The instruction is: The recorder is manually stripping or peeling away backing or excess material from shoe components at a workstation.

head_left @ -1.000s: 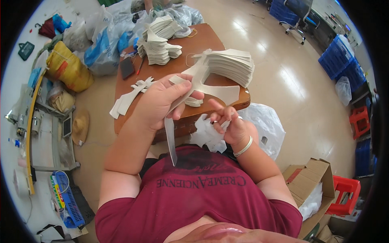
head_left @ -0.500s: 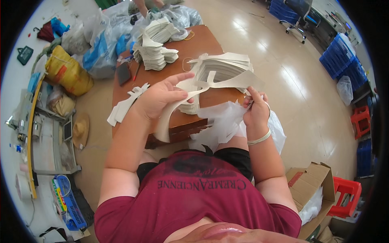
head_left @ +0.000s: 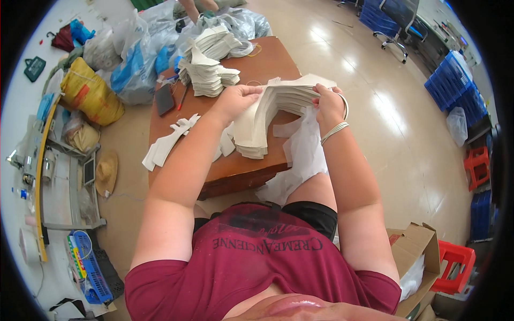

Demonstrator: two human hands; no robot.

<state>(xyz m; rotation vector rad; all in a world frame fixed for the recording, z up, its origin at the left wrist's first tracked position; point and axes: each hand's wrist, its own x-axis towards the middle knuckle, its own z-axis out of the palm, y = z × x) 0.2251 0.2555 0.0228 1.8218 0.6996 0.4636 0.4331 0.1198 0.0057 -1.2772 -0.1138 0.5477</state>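
A thick stack of curved cream cut-out pieces [head_left: 250,131], fabric-like in look, lies arched on the brown table [head_left: 225,174]. My left hand [head_left: 235,102] pinches at the upper left edge of the top piece, thumb and fingers together. At the stack's right end, my right hand [head_left: 331,104] is closed on the same top piece; white bands circle that wrist. A translucent white plastic sheet [head_left: 306,147] hangs below the right hand over the table's edge, onto my lap. A few loose cream pieces [head_left: 170,140] lie by my left forearm, which partly covers them.
Further back on the table stand more stacked cream pieces [head_left: 206,75], a dark flat object [head_left: 164,100] and a red pen [head_left: 182,98]. Plastic bags [head_left: 134,77] crowd the far left, where another person's arm [head_left: 190,9] reaches in. A cardboard box [head_left: 415,249] sits at right.
The single cream piece stretched between my hands has come down onto the arched stack. My left hand moved right and up, my right hand slightly up; the plastic sheet is out of the right hand.
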